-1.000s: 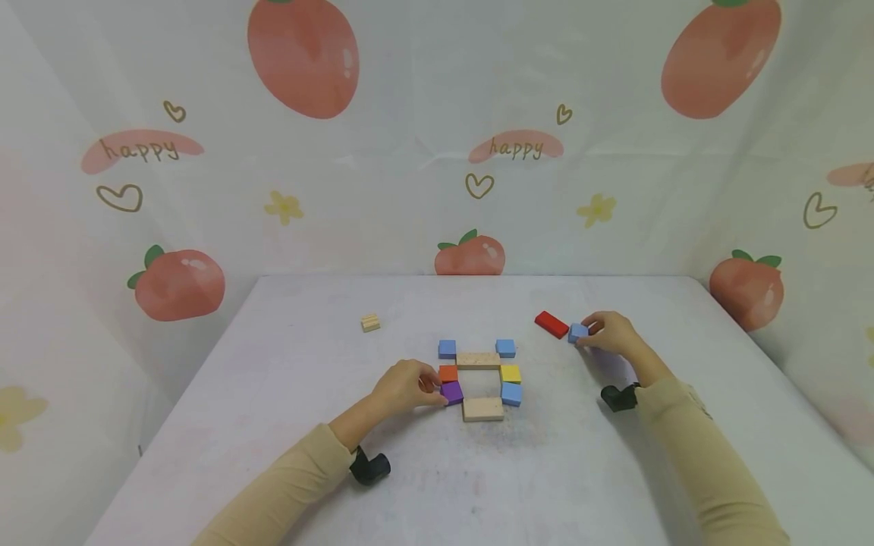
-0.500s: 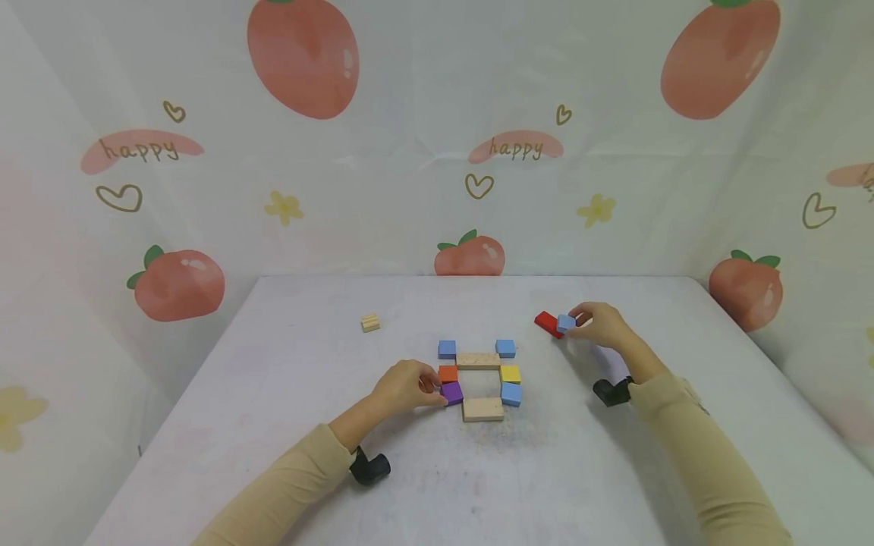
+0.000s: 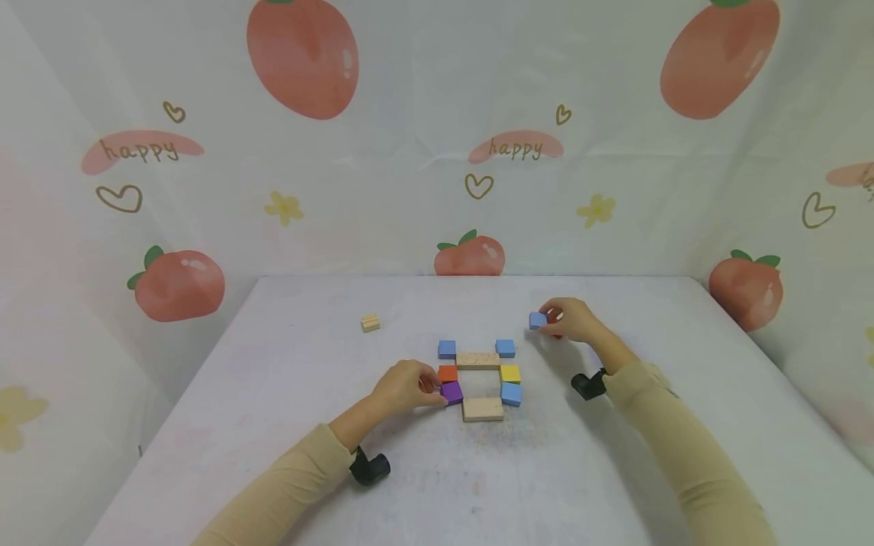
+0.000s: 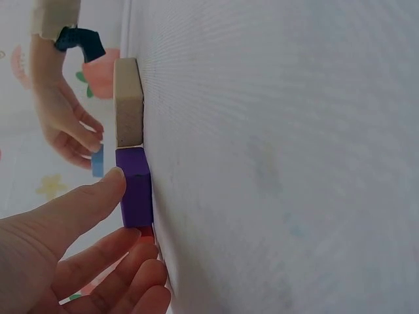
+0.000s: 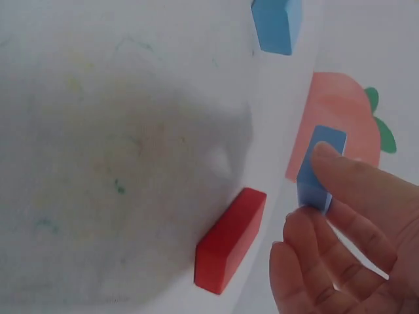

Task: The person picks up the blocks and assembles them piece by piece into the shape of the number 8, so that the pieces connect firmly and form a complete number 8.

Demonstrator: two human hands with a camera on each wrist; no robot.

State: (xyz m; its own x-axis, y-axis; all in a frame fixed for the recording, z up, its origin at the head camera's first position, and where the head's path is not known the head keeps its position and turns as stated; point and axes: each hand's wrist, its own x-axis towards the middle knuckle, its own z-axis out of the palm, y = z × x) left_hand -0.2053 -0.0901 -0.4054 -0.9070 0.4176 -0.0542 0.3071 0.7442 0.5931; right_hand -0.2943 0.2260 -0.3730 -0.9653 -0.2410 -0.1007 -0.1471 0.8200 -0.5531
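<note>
My left hand (image 3: 404, 388) pinches a purple block (image 4: 136, 196) between thumb and fingers, at the near left corner of a ring of blocks. An orange-red block (image 3: 448, 373) lies just behind the purple one, and a plain wooden block (image 4: 129, 104) lies beside it. Over at the right, my right hand (image 3: 573, 318) holds a blue block (image 5: 321, 167) by thumb and fingertips, raised above the table. Below that hand lies a red oblong block (image 5: 230, 242), mostly hidden in the head view.
The ring also has a yellow block (image 3: 510, 374), a near right blue block (image 3: 511, 394), two far blue blocks (image 3: 447, 349) and a far wooden block (image 3: 478, 361). Small light wooden pieces (image 3: 370, 323) lie at the back left. A printed cloth (image 3: 382, 167) hangs behind the table.
My right hand has carried the blue block leftward and a little away from me, passing over the red block. The left hand and the purple block have stayed still.
</note>
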